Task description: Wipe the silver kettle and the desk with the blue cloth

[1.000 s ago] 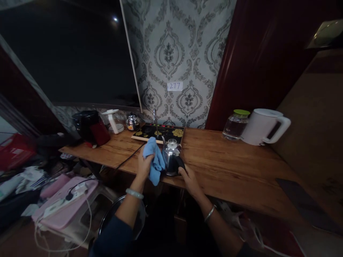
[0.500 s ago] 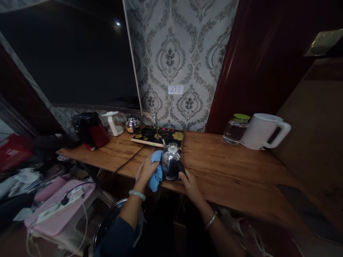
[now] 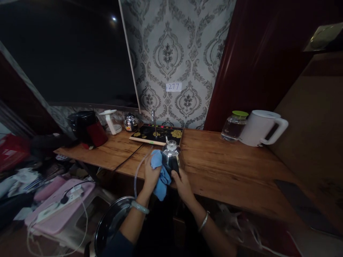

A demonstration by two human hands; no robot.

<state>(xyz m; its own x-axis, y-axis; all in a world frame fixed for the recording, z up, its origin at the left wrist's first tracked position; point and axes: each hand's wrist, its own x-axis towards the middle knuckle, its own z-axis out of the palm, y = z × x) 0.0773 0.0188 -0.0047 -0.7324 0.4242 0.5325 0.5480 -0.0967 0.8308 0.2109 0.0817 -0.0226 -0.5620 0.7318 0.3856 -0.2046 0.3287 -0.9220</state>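
A shiny metal kettle (image 3: 168, 150) with a clear lid knob stands at the front edge of the wooden table. Its black handle (image 3: 174, 165) points towards me, and my right hand (image 3: 183, 184) is closed around the lower part of it. My left hand (image 3: 151, 175) grips a blue cloth (image 3: 161, 180), which lies against the kettle's left side and hangs past the table edge. Behind the kettle is a black electric tea stove (image 3: 144, 132) with gold flowers, a row of lights and an upright metal spout (image 3: 153, 119).
A small metal teapot (image 3: 130, 123), a white-handled glass pot (image 3: 112, 123) and a red-black appliance (image 3: 93, 130) stand at left. At right are a green-lidded glass jar (image 3: 233, 126) and a white jug (image 3: 258, 128). A pot (image 3: 107, 217) sits below the table, beside a pink stool (image 3: 57, 221).
The kettle's handle has swung left towards me, with my right hand moving along with it. My left hand and the cloth have shifted slightly right and lower across the kettle's side.
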